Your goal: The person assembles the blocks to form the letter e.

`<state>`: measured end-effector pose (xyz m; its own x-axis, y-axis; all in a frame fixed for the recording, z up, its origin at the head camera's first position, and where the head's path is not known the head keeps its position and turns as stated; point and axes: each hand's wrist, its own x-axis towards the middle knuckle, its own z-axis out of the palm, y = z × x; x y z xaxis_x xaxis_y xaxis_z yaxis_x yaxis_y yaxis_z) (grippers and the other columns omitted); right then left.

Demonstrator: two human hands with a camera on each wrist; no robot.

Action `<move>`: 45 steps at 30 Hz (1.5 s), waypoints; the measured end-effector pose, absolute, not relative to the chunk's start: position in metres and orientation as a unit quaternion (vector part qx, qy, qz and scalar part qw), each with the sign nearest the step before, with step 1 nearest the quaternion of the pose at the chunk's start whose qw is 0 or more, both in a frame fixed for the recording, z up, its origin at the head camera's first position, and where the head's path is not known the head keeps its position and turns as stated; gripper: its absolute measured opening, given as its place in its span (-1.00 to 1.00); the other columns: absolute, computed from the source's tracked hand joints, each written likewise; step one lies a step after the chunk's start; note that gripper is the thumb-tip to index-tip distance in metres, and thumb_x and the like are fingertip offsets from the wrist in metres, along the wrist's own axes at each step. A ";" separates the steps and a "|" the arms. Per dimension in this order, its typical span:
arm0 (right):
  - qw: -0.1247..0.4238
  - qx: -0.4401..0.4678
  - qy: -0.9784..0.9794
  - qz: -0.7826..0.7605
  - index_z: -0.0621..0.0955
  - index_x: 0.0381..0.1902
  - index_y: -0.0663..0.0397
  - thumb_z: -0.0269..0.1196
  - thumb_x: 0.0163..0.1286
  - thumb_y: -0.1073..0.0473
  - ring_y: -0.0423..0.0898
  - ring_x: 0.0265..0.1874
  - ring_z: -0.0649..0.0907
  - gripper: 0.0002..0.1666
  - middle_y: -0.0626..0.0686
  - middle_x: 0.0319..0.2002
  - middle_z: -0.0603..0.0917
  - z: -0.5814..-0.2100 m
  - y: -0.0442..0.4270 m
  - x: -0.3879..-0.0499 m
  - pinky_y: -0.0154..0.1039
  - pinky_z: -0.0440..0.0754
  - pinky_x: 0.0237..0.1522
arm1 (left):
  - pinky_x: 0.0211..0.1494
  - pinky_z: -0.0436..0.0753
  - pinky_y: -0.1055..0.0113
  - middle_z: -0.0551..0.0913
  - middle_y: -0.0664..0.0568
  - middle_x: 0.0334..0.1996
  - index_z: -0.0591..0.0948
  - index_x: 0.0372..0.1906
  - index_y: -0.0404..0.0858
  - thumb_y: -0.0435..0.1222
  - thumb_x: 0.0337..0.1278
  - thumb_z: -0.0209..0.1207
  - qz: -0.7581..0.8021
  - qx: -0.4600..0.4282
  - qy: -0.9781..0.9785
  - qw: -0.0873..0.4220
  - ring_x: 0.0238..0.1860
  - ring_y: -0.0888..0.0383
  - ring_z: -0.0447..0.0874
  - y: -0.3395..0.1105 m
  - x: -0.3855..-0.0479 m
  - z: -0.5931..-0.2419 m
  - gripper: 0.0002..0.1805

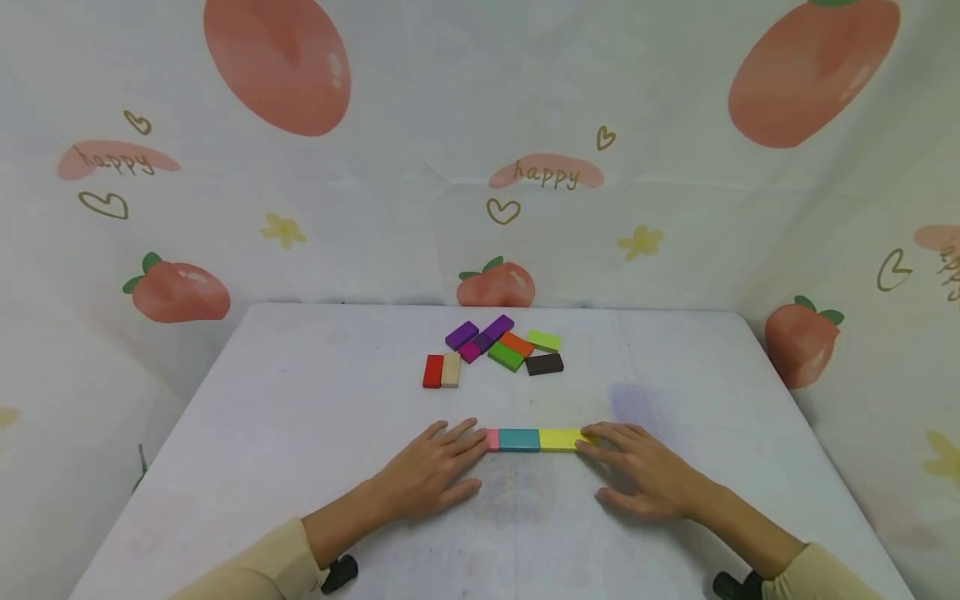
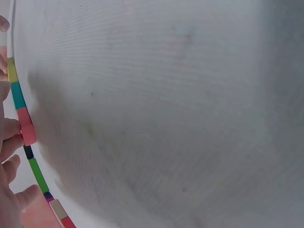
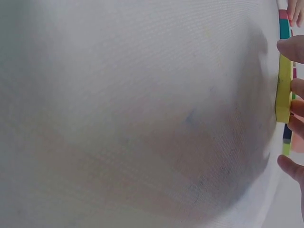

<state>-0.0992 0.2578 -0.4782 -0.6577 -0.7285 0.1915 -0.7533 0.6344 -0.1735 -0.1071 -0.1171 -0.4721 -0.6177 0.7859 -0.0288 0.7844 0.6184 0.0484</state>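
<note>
A short row of blocks lies end to end on the table: a pink block (image 1: 492, 440), a teal block (image 1: 519, 440) and a yellow block (image 1: 558, 440). At the row's left end my left hand (image 1: 435, 471) touches the pink block with extended fingertips, covering part of it. My right hand (image 1: 648, 471) rests its fingers on the yellow block's right end and partly hides it. Both thumbs lie apart from the row. In the left wrist view fingertips meet the pink block (image 2: 27, 128); in the right wrist view fingers lie along the yellow block (image 3: 283, 90).
Beyond the row, a red block (image 1: 432, 372) stands against a beige block (image 1: 451, 370). To their right is a loose cluster with purple blocks (image 1: 462, 335), a green block (image 1: 506, 356), an orange block (image 1: 517, 343), a lime block (image 1: 543, 340) and a black block (image 1: 544, 364).
</note>
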 end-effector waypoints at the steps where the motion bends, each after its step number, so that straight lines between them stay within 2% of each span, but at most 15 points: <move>1: 0.051 0.410 -0.903 0.120 0.57 0.31 -0.09 0.40 0.19 -0.14 -0.05 0.27 0.47 -0.27 -0.02 0.31 0.48 -0.478 0.258 -0.099 0.10 0.53 0.16 | 0.44 0.31 -0.05 0.25 0.11 0.51 0.27 0.52 -0.10 0.16 0.46 -0.09 0.014 0.435 0.900 0.025 0.54 0.07 0.10 -0.117 -0.107 -0.472 -0.30; 16: 0.053 0.414 -0.899 0.133 0.58 0.29 -0.07 0.43 0.15 -0.11 -0.05 0.26 0.48 -0.27 -0.02 0.29 0.51 -0.476 0.258 -0.101 0.09 0.54 0.15 | 0.44 0.29 -0.06 0.22 0.11 0.52 0.24 0.54 -0.09 0.16 0.46 -0.11 0.006 0.432 0.901 0.031 0.55 0.05 0.06 -0.117 -0.105 -0.472 -0.30; 30: 0.029 0.401 -0.902 0.156 0.68 0.14 -0.10 0.40 0.18 -0.05 -0.04 0.18 0.53 -0.46 -0.04 0.16 0.59 -0.468 0.253 -0.109 0.10 0.52 0.15 | 0.40 0.36 -0.05 0.30 0.10 0.47 0.32 0.50 -0.10 0.12 0.44 -0.03 0.012 0.439 0.898 0.033 0.52 0.05 0.13 -0.114 -0.110 -0.468 -0.33; 45: 0.015 0.389 -0.908 0.157 0.70 0.11 -0.08 0.39 0.20 -0.05 -0.03 0.18 0.54 -0.50 -0.03 0.15 0.60 -0.463 0.250 -0.108 0.13 0.50 0.18 | 0.35 0.45 0.01 0.35 0.06 0.45 0.35 0.48 -0.11 0.09 0.41 0.05 0.013 0.450 0.893 0.013 0.49 0.03 0.21 -0.115 -0.110 -0.469 -0.33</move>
